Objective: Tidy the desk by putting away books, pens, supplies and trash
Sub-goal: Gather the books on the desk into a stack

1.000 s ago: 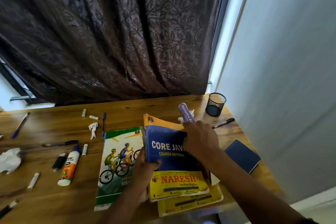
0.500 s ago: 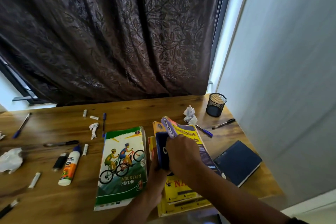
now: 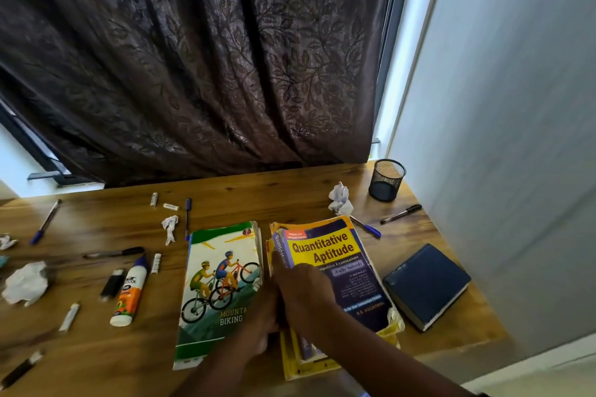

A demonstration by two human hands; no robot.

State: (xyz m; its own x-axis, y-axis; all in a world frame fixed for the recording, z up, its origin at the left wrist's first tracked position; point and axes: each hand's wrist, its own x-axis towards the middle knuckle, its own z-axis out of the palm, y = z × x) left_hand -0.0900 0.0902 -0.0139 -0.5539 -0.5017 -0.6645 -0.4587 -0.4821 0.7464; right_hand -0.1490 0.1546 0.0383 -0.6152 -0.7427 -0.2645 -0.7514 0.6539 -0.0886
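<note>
Yellow aptitude book [image 3: 335, 255] under right hand [image 3: 303, 287]

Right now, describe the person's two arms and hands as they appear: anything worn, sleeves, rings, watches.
Both forearms are bare up to the bottom edge of the picture; no sleeves show. The left hand and right hand wear no gloves, and no rings show on the visible fingers. A small dark edge shows at the bottom of the frame by the right arm; whether it is a sleeve or a band cannot be told.
</note>
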